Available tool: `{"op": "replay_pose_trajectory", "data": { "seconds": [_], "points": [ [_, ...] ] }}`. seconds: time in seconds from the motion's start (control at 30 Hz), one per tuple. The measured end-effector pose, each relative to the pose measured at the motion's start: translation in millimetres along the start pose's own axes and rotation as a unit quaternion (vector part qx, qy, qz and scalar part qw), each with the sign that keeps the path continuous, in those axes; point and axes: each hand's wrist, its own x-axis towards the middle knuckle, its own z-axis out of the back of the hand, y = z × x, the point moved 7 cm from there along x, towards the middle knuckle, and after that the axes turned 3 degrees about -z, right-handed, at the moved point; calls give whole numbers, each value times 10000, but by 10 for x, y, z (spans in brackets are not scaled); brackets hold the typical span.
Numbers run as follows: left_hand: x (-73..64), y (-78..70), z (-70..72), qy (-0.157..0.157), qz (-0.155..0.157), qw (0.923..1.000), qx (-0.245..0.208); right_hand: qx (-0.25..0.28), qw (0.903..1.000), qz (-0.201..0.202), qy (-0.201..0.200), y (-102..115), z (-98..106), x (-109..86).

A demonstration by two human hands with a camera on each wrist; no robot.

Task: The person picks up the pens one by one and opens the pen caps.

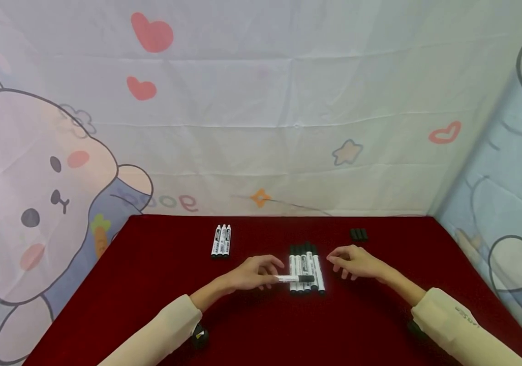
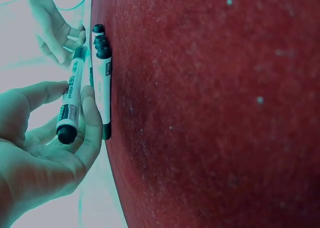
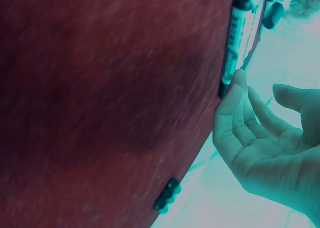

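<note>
Your left grip (image 1: 251,273) pinches a capped marker (image 1: 294,278) above the marker row (image 1: 298,264), well in from the desk's far edge (image 1: 265,219); hold it level, clear of the row, your relaxed right grip (image 1: 357,262) empty.

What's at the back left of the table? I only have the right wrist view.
Observer: Three pens, side by side, white tips pointing away from the person.
Operator: Copy. Count for the row between the hands? They overlap in my frame.
Observer: Head view shows five in the row.
Operator: And the grip on the other side? Cropped for me.
Observer: Left wrist view: the left hand pinches the held pen between thumb and fingers.
</note>
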Motion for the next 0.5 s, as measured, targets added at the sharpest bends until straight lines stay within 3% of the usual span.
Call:
{"op": "replay_pose_trajectory", "data": {
  "seconds": [0.5],
  "points": [
    [6, -14, -75, 175, -434, 9989, 24, 263, 9971, 174, 697, 251, -319, 42]
  ]
}}
